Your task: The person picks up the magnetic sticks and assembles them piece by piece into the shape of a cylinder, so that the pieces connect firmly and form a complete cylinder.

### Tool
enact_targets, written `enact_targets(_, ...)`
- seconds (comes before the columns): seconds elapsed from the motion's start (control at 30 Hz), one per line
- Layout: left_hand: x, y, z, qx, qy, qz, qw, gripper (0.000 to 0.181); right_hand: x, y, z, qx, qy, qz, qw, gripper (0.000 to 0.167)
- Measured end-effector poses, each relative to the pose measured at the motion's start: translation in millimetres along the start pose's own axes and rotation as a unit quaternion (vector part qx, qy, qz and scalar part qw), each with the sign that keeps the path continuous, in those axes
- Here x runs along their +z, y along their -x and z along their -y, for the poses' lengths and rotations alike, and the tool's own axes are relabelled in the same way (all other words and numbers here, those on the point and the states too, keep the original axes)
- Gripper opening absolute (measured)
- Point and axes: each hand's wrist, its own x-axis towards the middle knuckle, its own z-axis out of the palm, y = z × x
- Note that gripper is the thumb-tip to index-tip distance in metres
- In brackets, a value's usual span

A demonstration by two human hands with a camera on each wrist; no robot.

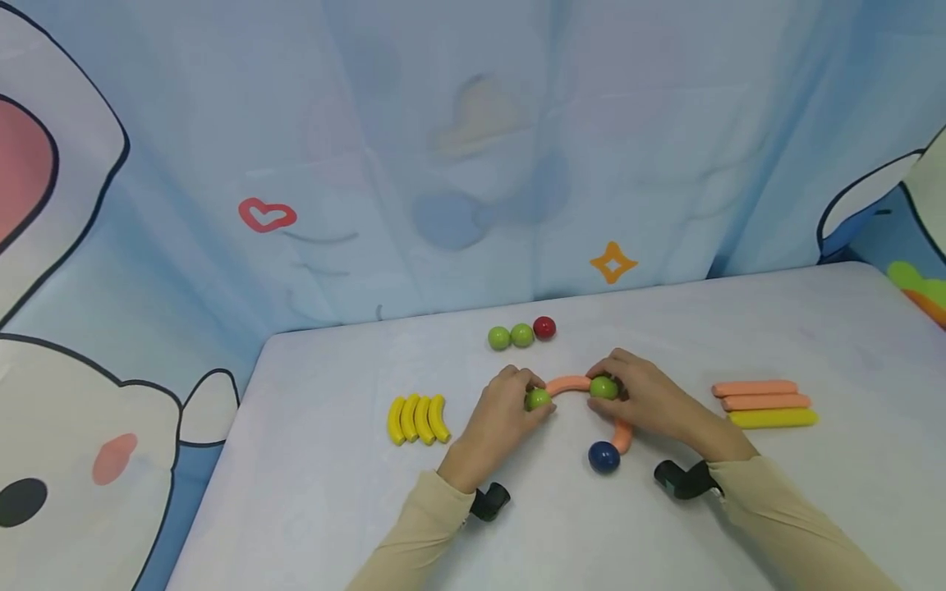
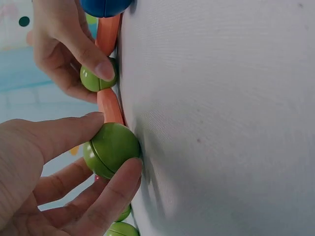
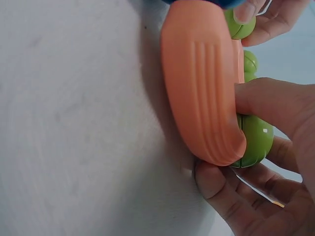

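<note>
My left hand point(image 1: 502, 414) pinches a glossy green ball point(image 1: 538, 400) between thumb and fingers. In my right hand point(image 1: 654, 402) a second green ball point(image 1: 603, 387) is gripped. A curved orange rod point(image 1: 567, 383) bridges the two balls. From the right-hand ball another curved orange rod point(image 1: 622, 437) runs toward the near side, with a dark blue ball point(image 1: 604, 457) at its end. Ridges show along this rod point(image 3: 204, 83) in the right wrist view, where it partly hides the green ball point(image 3: 258, 140). The left wrist view shows thumb and fingers around the nearer ball point(image 2: 114, 150).
Several short curved yellow rods point(image 1: 418, 419) lie side by side at the left. Behind the hands sit two green balls point(image 1: 511, 336) and a red ball point(image 1: 544, 328) in a row. Straight orange rods point(image 1: 764, 395) and a yellow rod point(image 1: 773, 419) lie at the right of the white table point(image 1: 310, 509).
</note>
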Motion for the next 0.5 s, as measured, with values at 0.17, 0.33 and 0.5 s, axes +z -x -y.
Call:
enact_targets(0.17, 0.3, 0.2, 0.8, 0.005, -0.003, -0.002, 1.0000, 0.034, 0.0, 0.1, -1.2, -0.005, -0.003, 0.000, 1.0000, 0.034)
enact_targets(0.33, -1.6, 0.5, 1.9, -0.005, 0.025, 0.008, 0.9996, 0.031, -0.6, 0.4, -1.7, -0.009, -0.009, 0.006, 0.9999, 0.034)
enact_targets(0.5, -2.6, -0.2, 3.8, -0.014, 0.054, 0.014, 0.9984, 0.032, 0.0, 0.2, -3.2, -0.012, -0.014, 0.010, 0.9998, 0.037)
